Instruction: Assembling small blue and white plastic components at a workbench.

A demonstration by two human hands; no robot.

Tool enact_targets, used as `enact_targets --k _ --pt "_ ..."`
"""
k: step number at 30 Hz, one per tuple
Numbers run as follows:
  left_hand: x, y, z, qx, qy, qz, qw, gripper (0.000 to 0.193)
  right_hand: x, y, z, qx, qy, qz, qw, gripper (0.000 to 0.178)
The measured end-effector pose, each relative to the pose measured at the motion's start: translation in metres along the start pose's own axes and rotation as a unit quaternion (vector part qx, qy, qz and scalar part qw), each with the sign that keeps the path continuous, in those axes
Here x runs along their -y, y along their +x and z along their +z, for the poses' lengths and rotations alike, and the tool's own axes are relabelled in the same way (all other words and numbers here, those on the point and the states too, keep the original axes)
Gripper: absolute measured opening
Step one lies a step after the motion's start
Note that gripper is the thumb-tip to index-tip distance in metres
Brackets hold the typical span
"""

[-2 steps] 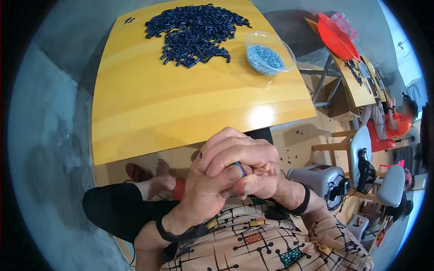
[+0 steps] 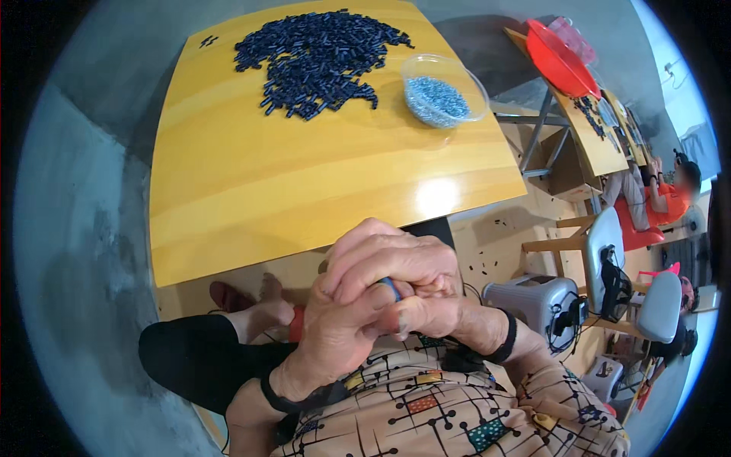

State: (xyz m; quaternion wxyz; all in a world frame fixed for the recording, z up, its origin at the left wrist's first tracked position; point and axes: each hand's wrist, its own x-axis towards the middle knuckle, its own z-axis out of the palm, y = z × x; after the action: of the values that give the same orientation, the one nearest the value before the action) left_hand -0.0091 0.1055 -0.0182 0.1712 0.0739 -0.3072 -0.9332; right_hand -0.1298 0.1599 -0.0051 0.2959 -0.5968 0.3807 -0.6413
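My left hand (image 2: 331, 327) and my right hand (image 2: 422, 266) are clasped together above my lap, just off the near edge of the yellow table. The right fingers fold over the left hand, and both thumbs press in close. Between the thumbs and fingers shows a small blue, curved bit (image 2: 391, 287); most of it is hidden, so I cannot tell what it is. On the table beyond lies a large heap of short dark-blue tubes (image 2: 316, 61). To its right stands a clear round plastic bowl (image 2: 476, 113) holding small, shiny pale-blue pieces (image 2: 437, 100).
A few dark pieces (image 2: 209, 41) lie apart at the table's far left corner. At right are a grey plastic stool (image 2: 525, 301), a light-blue chair (image 2: 605, 236) and another table with a red basin (image 2: 560, 57). Farther right sits a person in orange (image 2: 670, 202).
The whole view has shifted slightly, so table and hands appear a little farther left. My hands stay clasped, and the blue bit still shows between them.
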Motion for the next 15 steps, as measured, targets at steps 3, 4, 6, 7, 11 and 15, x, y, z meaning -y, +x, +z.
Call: enact_targets --k 3,4,6,7,11,15 --pt "0.005 0.002 -0.01 0.023 -0.029 -0.019 0.999 0.038 -0.002 0.002 0.002 -0.021 0.02 0.022 0.999 0.034" --pt "0.004 0.0 -0.009 0.026 -0.029 -0.023 0.999 0.038 -0.005 0.001 0.003 -0.024 0.033 0.028 0.999 0.032" --pt "0.002 -0.003 -0.005 -0.022 -0.002 -0.037 0.999 0.034 -0.007 0.0 0.003 -0.036 0.029 0.03 0.998 0.031" --pt "0.002 -0.002 -0.008 -0.02 -0.001 -0.04 0.999 0.034 -0.009 0.0 0.003 -0.041 0.039 0.041 0.998 0.031" --pt "0.006 0.004 -0.012 -0.059 -0.046 -0.004 0.997 0.025 -0.017 0.0 0.003 -0.065 0.057 0.073 0.994 0.031" --pt "0.01 0.012 -0.011 -0.131 -0.02 0.06 0.989 0.027 -0.02 0.001 0.0 -0.07 0.045 0.076 0.994 0.029"
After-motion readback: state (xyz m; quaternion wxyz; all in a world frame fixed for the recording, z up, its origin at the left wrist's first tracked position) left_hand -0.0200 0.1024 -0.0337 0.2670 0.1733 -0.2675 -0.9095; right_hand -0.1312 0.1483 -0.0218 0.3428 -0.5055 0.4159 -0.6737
